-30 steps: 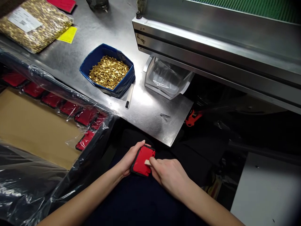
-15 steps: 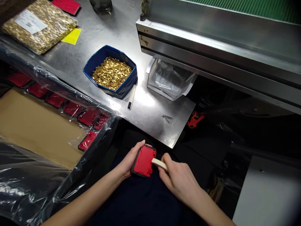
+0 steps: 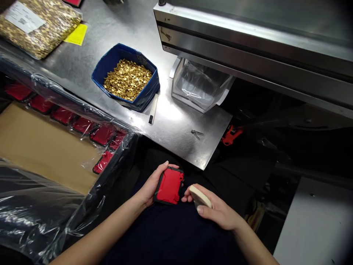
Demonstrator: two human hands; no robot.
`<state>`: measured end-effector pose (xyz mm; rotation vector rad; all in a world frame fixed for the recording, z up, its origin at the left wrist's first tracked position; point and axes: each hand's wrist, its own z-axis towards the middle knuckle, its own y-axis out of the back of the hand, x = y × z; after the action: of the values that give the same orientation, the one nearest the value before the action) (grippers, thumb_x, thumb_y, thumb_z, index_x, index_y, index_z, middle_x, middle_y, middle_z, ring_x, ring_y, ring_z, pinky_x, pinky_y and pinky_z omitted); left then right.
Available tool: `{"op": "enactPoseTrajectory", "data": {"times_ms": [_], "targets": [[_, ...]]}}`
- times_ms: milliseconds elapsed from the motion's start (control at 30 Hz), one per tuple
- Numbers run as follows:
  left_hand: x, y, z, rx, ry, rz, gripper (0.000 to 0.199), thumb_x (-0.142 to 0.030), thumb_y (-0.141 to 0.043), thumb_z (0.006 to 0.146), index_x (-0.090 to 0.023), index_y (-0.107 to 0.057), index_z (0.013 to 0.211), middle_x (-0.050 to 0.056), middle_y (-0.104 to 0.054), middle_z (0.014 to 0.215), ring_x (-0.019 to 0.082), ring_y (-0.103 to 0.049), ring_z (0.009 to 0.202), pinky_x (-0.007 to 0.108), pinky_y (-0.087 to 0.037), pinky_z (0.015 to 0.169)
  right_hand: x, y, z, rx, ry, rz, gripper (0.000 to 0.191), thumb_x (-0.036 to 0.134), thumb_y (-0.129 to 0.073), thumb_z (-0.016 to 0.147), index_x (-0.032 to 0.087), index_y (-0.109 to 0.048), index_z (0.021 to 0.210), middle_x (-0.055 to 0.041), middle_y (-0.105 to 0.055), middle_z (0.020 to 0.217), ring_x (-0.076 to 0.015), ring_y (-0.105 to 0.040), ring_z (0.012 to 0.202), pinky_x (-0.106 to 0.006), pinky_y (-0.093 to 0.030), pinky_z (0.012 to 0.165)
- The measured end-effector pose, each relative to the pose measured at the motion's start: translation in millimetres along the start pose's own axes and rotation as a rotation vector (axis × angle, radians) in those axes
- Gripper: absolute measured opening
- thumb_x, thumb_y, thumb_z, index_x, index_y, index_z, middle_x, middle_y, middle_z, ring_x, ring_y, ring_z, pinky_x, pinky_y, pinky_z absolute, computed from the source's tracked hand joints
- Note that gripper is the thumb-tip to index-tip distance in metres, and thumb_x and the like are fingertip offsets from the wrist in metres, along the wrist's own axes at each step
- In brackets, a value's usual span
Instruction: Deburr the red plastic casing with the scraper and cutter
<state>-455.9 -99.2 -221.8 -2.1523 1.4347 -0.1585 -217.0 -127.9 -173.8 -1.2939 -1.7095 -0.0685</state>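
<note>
1. Head view: I've got the left hand [image 3: 151, 187] wrapped snugly round the red-and-black case [image 3: 168, 186], over the dark-clothed lap [image 3: 165, 232]!
2. And the right hand [image 3: 220, 211], fingers closed on a pale flat piece [image 3: 200, 197], clear of the case but near it!
3. Beyond, on the metal table [image 3: 176, 136]: blue bin [image 3: 147, 90] of gold-coloured parts [image 3: 128, 80], small metal tool [image 3: 197, 133] near the corner!
</note>
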Motion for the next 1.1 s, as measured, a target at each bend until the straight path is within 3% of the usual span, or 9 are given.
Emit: {"op": "enactPoseTrajectory", "data": {"times_ms": [100,167,233,300,433,600,767,933,1100], "targets": [[-0.6,-0.9,1.8,0.007,0.005,-0.014,0.047,-0.058,-0.056,0.095,-0.017,-0.066,0.115,0.015,-0.079,0.094,0.032,-0.077,0.084,0.039,-0.061,0.075,-19.7,-1.5,0.2,-0.133,0.067,0.159,0.061,0.073,-0.061,0.088,0.024,-0.061,0.122,-0.0055,-0.058,0.103,-0.0200,-0.056,0.093,-0.035,-0.044,0.091],[-0.8,-1.7,2.8,0.009,0.009,-0.019,0.047,-0.057,-0.055,0.095,-0.016,-0.066,0.115,0.015,-0.079,0.094,0.033,-0.078,0.084,0.039,-0.061,0.073,-27.2,-2.7,3.5,-0.200,0.119,0.300,0.069,0.084,-0.052,0.083,0.025,-0.062,0.117,-0.0010,-0.047,0.093,-0.0132,-0.043,0.071,-0.030,-0.042,0.073],[-1.1,-2.3,3.4,0.005,0.014,-0.020,0.046,-0.056,-0.054,0.096,-0.016,-0.066,0.115,0.016,-0.079,0.094,0.034,-0.078,0.083,0.039,-0.061,0.071,-27.7,-3.4,8.2,-0.216,0.127,0.366,0.070,0.085,-0.040,0.088,0.024,-0.062,0.114,0.0002,-0.040,0.091,-0.0107,-0.032,0.065,-0.027,-0.036,0.063],[-1.7,-2.4,3.5,0.004,0.026,-0.023,0.046,-0.056,-0.052,0.097,-0.016,-0.065,0.115,0.017,-0.079,0.095,0.034,-0.078,0.082,0.039,-0.061,0.069,-23.0,-3.6,12.2,-0.220,0.098,0.345,0.060,0.073,-0.035,0.099,0.023,-0.062,0.116,-0.0008,-0.041,0.092,-0.0112,-0.034,0.067,-0.026,-0.035,0.064],[-2.9,-1.8,3.2,0.015,0.039,-0.031,0.045,-0.055,-0.051,0.098,-0.015,-0.065,0.115,0.017,-0.079,0.095,0.033,-0.078,0.082,0.038,-0.062,0.069,-13.0,-2.6,15.0,-0.191,0.057,0.285,0.038,0.052,-0.056,0.100,0.021,-0.059,0.122,-0.0039,-0.050,0.101,-0.0129,-0.045,0.082,-0.025,-0.039,0.074],[-1.8,-0.6,3.9,0.032,0.028,-0.035,0.047,-0.055,-0.051,0.098,-0.015,-0.065,0.117,0.018,-0.079,0.095,0.033,-0.078,0.083,0.039,-0.062,0.073,-16.4,1.6,15.2,-0.097,0.070,0.376,0.045,0.049,-0.073,0.091,0.024,-0.052,0.122,-0.0034,-0.064,0.091,-0.0101,-0.054,0.067,-0.018,-0.040,0.056],[-0.7,0.5,5.4,0.046,0.029,-0.048,0.047,-0.056,-0.051,0.098,-0.015,-0.065,0.117,0.018,-0.080,0.096,0.032,-0.078,0.083,0.039,-0.061,0.075,-21.2,7.6,17.3,-0.112,0.029,0.511,0.055,0.044,-0.078,0.088,0.025,-0.047,0.129,-0.0011,-0.069,0.080,-0.0150,-0.069,0.062,-0.023,-0.056,0.058],[-0.6,1.3,7.2,0.050,0.032,-0.039,0.048,-0.057,-0.050,0.098,-0.015,-0.065,0.117,0.017,-0.080,0.095,0.032,-0.078,0.083,0.039,-0.061,0.075,-17.3,8.0,19.7,-0.201,-0.010,0.516,0.053,0.044,-0.084,0.082,0.026,-0.047,0.115,-0.0014,-0.072,0.079,-0.0165,-0.070,0.056,-0.021,-0.053,0.050],[0.3,1.0,7.6,0.051,0.022,-0.049,0.048,-0.056,-0.052,0.098,-0.015,-0.066,0.116,0.016,-0.080,0.095,0.031,-0.078,0.083,0.038,-0.061,0.075,-7.7,1.2,16.7,-0.217,-0.028,0.321,0.056,0.056,-0.073,0.089,0.024,-0.049,0.128,-0.0003,-0.065,0.083,-0.0113,-0.063,0.065,-0.020,-0.047,0.059]]}}
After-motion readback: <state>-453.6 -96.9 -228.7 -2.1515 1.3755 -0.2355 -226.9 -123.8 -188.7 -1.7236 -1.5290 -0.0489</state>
